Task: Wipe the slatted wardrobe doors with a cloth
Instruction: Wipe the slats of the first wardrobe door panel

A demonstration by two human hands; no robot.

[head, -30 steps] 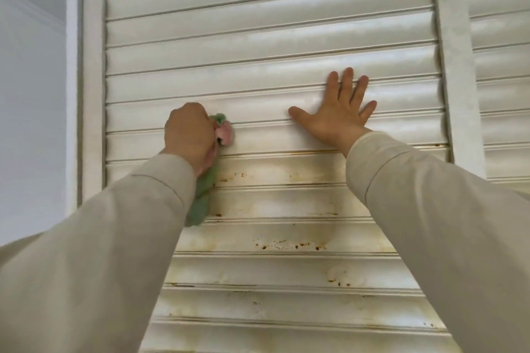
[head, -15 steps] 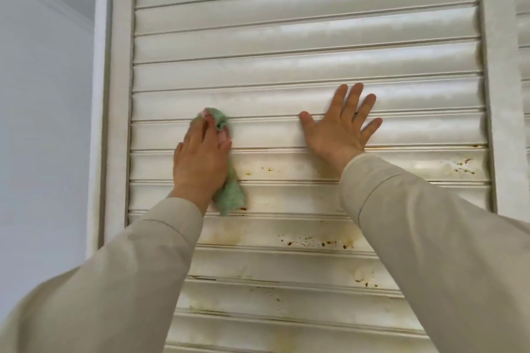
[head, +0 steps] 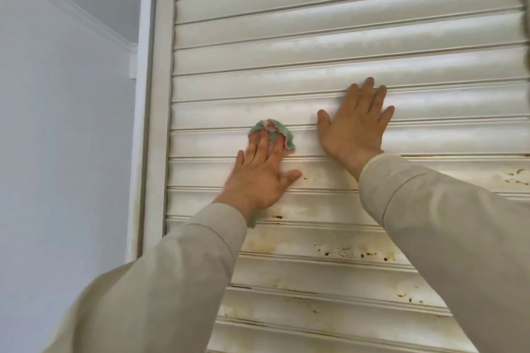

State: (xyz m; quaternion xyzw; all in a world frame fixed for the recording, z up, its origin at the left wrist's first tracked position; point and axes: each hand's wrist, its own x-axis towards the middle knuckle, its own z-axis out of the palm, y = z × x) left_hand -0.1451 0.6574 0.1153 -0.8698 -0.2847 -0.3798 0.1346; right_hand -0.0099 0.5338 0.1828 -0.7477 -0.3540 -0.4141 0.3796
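Shifting toward 3 o'clock: left hand point(head: 259, 178), fingers flat, pressing cloth point(head: 272, 133); right hand point(head: 355, 126) spread, bracing door point(head: 315, 23); stained slats point(head: 329, 249) at 6 o'clock remaining.

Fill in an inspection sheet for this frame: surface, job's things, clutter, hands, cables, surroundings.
Surface: door, white slats; upper ones look clean, brown and yellowish stains on the lower ones.
Job's things: green cloth with a pink patch, pressed against a slat.
Clutter: nothing seen.
Hands: left hand flat on the cloth, fingers straight; right hand flat on bare slats, fingers spread.
Cables: nothing seen.
Surroundings: plain wall left of the door, with ceiling moulding.
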